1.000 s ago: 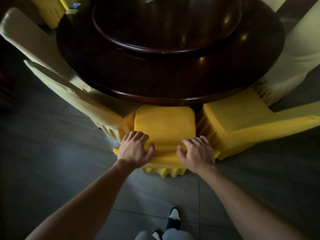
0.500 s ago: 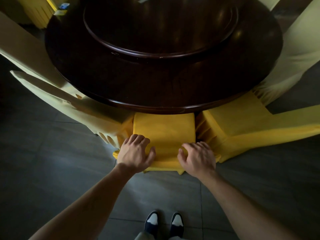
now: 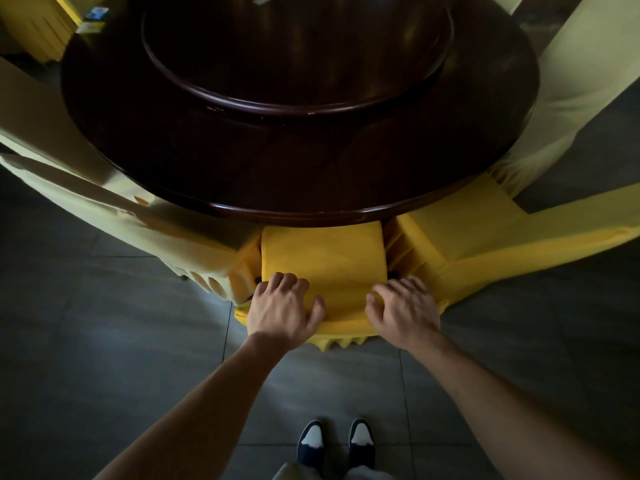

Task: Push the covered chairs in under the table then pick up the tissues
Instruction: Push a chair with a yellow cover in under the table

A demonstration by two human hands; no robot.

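A yellow covered chair (image 3: 322,258) stands in front of me with its seat partly under the edge of the round dark wooden table (image 3: 311,174). My left hand (image 3: 282,306) grips the left end of the chair's back top, fingers curled over the cloth. On the right end, my right hand (image 3: 403,310) lies with its fingers bent over the edge. A small blue and pale packet (image 3: 94,16) sits by the table's far left rim; it is too small to tell what it is.
A raised turntable (image 3: 298,46) fills the table's middle. A pale covered chair (image 3: 104,209) crowds the left side, another yellow chair (image 3: 485,244) the right, and a pale one (image 3: 571,81) stands farther right. Grey floor tiles (image 3: 104,341) lie around my shoes (image 3: 336,441).
The yellow chair has slid farther under the table, showing less of its seat. Both hands stayed on its back, and my feet have stepped closer side by side.
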